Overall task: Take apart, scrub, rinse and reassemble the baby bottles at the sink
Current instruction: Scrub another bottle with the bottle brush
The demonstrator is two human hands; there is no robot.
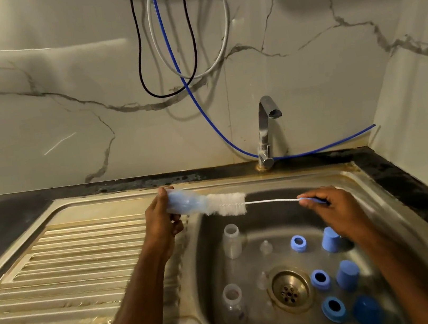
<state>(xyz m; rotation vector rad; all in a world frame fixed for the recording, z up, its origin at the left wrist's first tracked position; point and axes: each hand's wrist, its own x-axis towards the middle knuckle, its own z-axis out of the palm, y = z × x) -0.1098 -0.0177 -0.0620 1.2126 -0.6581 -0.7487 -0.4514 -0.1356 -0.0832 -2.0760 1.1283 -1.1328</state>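
The left hand (160, 219) grips a translucent bottle (185, 203) sideways over the steel sink (373, 193). The right hand (333, 207) pinches the thin wire brush (230, 203) (white fluffy bristles partly inside the neck). Below lie 2 clear bottles (232, 242), 3 blue rings (320, 279) and 3 blue caps (347, 275).
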